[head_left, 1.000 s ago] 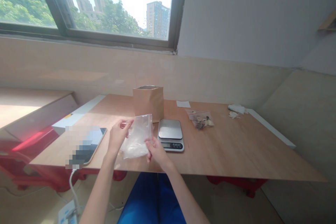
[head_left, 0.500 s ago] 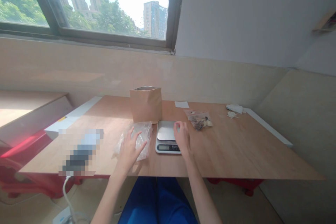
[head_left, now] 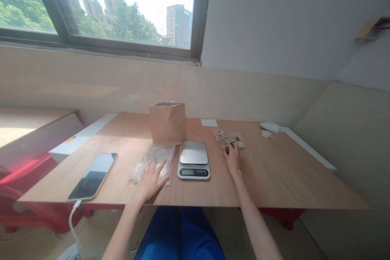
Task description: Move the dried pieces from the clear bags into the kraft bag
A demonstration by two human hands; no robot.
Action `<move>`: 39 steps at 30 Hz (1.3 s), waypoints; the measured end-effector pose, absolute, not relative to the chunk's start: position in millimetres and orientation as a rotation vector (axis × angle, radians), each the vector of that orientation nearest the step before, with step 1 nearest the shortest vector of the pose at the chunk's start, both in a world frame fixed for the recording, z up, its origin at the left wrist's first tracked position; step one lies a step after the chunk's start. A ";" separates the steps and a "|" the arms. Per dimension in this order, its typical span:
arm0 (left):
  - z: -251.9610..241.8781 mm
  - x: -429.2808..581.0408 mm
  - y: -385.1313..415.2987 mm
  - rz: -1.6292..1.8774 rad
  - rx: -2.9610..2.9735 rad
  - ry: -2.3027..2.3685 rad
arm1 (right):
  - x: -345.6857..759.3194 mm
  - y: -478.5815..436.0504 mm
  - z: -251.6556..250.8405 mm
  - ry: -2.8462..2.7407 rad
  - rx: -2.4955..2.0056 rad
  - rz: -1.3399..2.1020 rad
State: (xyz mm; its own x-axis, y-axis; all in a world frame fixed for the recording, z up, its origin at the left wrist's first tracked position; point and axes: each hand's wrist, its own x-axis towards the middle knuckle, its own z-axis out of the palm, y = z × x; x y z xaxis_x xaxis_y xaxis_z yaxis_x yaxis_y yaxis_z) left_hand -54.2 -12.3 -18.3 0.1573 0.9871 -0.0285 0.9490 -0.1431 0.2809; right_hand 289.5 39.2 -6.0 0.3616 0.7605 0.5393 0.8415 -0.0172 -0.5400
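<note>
My left hand (head_left: 150, 178) lies with fingers spread on a crinkled stack of clear plastic bags (head_left: 167, 158) at the left of the digital scale. Nothing rests on the metal plate of the scale (head_left: 193, 153); its display cannot be read. To the right, my right hand (head_left: 233, 160) reaches the near edge of a clear zip bag (head_left: 219, 135) holding dark and pale dried pieces. Its thumb and fingers are apart and curved at the bag, which lies flat on the table and is partly covered by the hand.
Behind the scale stands a brown paper pouch (head_left: 167, 124), open at the top. A phone (head_left: 93, 176) with a white cable lies at the left. A white card (head_left: 209, 122) and crumpled white scraps (head_left: 269, 128) lie toward the back of the wooden table (head_left: 289, 170).
My right hand has left the scale's plate and moved right to the zip bag. My left hand has come down flat on the plastic bags.
</note>
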 end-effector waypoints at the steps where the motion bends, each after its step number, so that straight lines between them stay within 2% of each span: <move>1: -17.0 -54.8 -12.1 0.262 2.202 1.871 | 289.9 36.1 -2.2 -1.407 -1.785 -0.109; 5: 2.3 -46.5 -15.0 0.566 2.269 1.761 | 281.2 4.4 25.3 -1.337 -1.757 -0.090; 8: 34.7 -22.3 -26.3 0.891 2.164 1.567 | 262.9 -33.9 52.9 -1.100 -1.656 0.059; 10: 57.0 -2.1 -36.9 0.974 2.075 1.347 | 248.4 -58.0 68.8 -1.005 -1.557 0.212; 14: 79.7 24.5 -52.6 0.973 1.905 1.103 | 223.2 -89.2 85.2 -0.978 -1.307 0.650; 18: 79.9 24.5 -57.5 0.814 1.757 0.920 | 207.3 -96.8 83.0 -0.953 -1.186 0.839; 20: 79.8 22.1 -60.0 0.796 1.693 0.880 | 201.5 -95.2 77.2 -0.956 -1.220 0.836; 25: 82.8 28.3 -69.4 0.987 1.442 0.916 | 179.5 -90.6 62.7 -0.954 -1.441 0.425; 30: 78.3 40.8 -75.0 1.122 1.303 1.012 | 145.9 -95.7 70.1 -1.236 -1.262 0.786; 39: 77.9 39.8 -79.0 1.159 1.347 1.004 | 131.1 -99.9 76.2 -1.284 -1.187 0.835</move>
State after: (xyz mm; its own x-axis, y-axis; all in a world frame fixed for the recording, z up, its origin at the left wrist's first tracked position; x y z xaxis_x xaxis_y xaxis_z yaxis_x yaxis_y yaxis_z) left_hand 39.8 -79.0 77.9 0.1797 0.9780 0.1062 -0.0343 -0.1017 0.9942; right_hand 131.1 -99.9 76.2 0.1512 0.9537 0.2600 0.1492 0.2380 -0.9597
